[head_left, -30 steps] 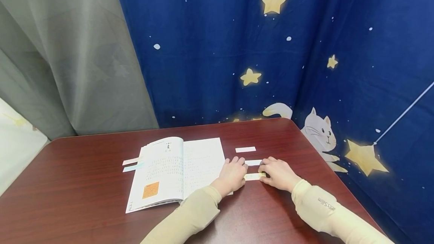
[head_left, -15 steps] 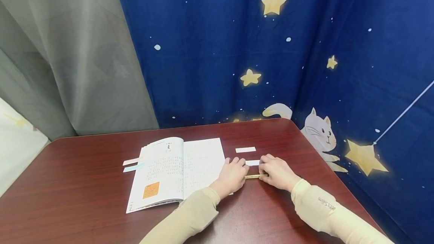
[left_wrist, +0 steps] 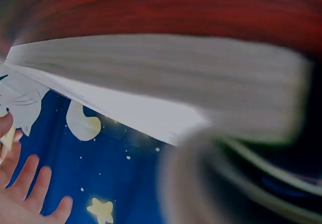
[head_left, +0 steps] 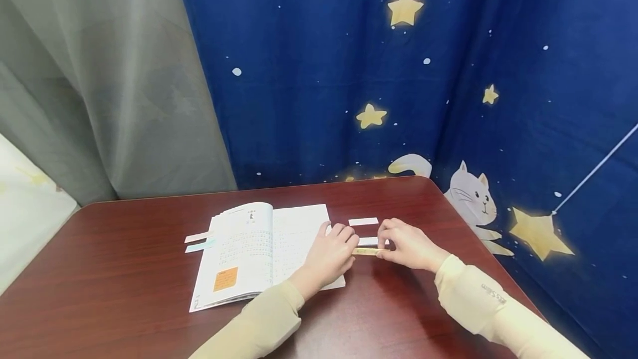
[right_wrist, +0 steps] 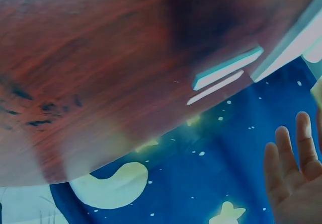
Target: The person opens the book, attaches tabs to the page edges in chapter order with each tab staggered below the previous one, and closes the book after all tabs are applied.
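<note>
A narrow yellow sticky-note strip (head_left: 365,251) spans the space between my two hands, edge toward the head camera. My left hand (head_left: 331,252) pinches its left end, beside the right page of the open book (head_left: 299,231). At the strip's right end, my right hand (head_left: 411,244) pinches it between thumb and fingertips. Part of the yellow strip (right_wrist: 317,90) shows by the fingers in the right wrist view. Just beyond lie a white strip with a bluish edge (head_left: 371,241) and a pinkish-white strip (head_left: 363,221), both flat on the table.
Pink (head_left: 196,237) and light blue (head_left: 199,246) tabs stick out from the book's left edge. An orange sticky note (head_left: 226,279) is on its left page. The reddish-brown table (head_left: 124,270) ends at a blue star-patterned curtain (head_left: 309,98).
The yellow strip turned from flat-facing to edge-on, and both hands have since shifted slightly left and away from me with it. The book and the other strips stay in place.
</note>
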{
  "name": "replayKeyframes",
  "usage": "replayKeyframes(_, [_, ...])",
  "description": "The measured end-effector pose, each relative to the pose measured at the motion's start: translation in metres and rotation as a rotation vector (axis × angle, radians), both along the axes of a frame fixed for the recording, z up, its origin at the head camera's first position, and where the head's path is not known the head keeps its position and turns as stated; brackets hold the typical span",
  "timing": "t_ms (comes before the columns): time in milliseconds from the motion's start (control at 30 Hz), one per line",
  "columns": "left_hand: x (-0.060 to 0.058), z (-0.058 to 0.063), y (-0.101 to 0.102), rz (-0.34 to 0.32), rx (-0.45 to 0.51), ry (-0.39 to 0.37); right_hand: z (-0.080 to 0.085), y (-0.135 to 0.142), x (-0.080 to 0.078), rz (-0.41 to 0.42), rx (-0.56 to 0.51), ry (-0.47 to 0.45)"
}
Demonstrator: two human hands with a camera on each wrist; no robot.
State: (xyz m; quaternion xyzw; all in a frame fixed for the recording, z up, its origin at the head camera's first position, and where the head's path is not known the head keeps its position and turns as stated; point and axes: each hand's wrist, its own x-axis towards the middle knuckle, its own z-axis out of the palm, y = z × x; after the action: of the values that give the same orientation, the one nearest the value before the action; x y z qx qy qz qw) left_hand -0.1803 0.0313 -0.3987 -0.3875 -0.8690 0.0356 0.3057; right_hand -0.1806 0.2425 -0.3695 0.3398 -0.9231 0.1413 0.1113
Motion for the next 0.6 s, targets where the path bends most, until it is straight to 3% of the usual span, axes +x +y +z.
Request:
replayKeyframes(167, [0.002, 0.003, -0.01, -0.095, 0.023, 0.176, 0.01, -0.004, 0.002, 0.061, -0.068, -0.108])
replayKeyframes(267, [0.003, 0.005, -0.015, -0.12, 0.037, 0.229, 0.013, -0.006, 0.002, 0.09, -0.091, -0.127])
replayKeyframes(467, [0.006, 0.009, -0.022, -0.115, 0.035, 0.244, 0.016, -0.009, 0.004, 0.09, -0.1, -0.123])
replayKeyframes(600, [0.008, 0.01, -0.026, -0.132, 0.084, 0.202, 0.017, -0.012, 0.007, 0.061, -0.078, -0.06])
